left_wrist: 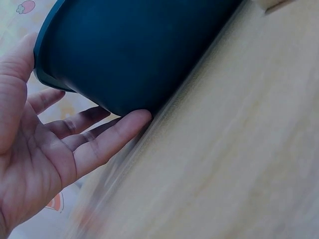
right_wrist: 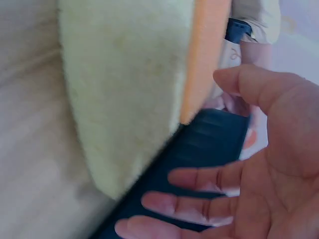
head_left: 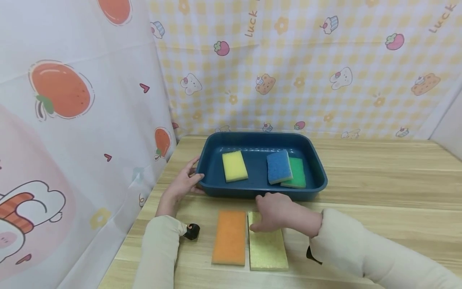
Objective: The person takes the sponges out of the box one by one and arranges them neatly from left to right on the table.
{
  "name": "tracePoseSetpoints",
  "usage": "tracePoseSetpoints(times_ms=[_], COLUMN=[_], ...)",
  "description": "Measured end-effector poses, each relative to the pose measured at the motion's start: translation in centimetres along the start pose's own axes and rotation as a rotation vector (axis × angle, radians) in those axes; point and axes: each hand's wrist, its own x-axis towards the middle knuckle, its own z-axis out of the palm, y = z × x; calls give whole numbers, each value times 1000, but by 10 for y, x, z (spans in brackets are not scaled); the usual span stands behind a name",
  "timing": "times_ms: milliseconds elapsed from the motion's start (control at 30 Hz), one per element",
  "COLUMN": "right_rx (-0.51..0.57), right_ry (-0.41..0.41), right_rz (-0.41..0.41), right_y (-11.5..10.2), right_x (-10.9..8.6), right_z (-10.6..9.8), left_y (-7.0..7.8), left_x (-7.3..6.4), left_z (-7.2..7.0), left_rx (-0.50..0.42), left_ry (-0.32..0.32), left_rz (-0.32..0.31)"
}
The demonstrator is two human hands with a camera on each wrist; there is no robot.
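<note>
A dark blue rectangular tray (head_left: pixel 260 192) stands on the wooden table. At its left front corner is my left hand (head_left: pixel 183 182), thumb at the rim. The left wrist view shows that hand (left_wrist: pixel 55 144) with its fingers spread and fairly straight against the tray's wall (left_wrist: pixel 129 55). My right hand (head_left: pixel 276 212) hovers over the far end of a pale yellow sponge (head_left: pixel 268 253) in front of the tray. In the right wrist view its fingers and thumb are spread, apart from the sponge (right_wrist: pixel 124 84). Beside that sponge lies an orange sponge (head_left: pixel 229 239).
Inside the tray lie a small yellow sponge (head_left: pixel 235 166) on the left and a blue sponge (head_left: pixel 279 167) overlapping a green sponge (head_left: pixel 296 173) on the right. A patterned curtain (head_left: pixel 303 72) hangs behind the table (head_left: pixel 390 180), and another cloth (head_left: pixel 119 100) hangs along its left side.
</note>
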Motion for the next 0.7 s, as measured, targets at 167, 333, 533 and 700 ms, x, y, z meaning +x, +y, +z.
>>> tracePoseSetpoints(times_ms=[167,333,533,700], right_rx=[33,64,65,51], right_ry=[-12,-1,5,-1], right_rz=[-51,-82,-59,-44], right_y=[3,8,13,22], right_x=[-1,2,11,23], right_z=[-14,-26,-46,-60], left_y=[1,0,-1,-1], left_x=[0,-1,0,1], left_z=[0,1,0,0], left_rx=[8,6,6,9], left_ry=[-1,1,4,8], left_rz=[-2,-9,-7,-5])
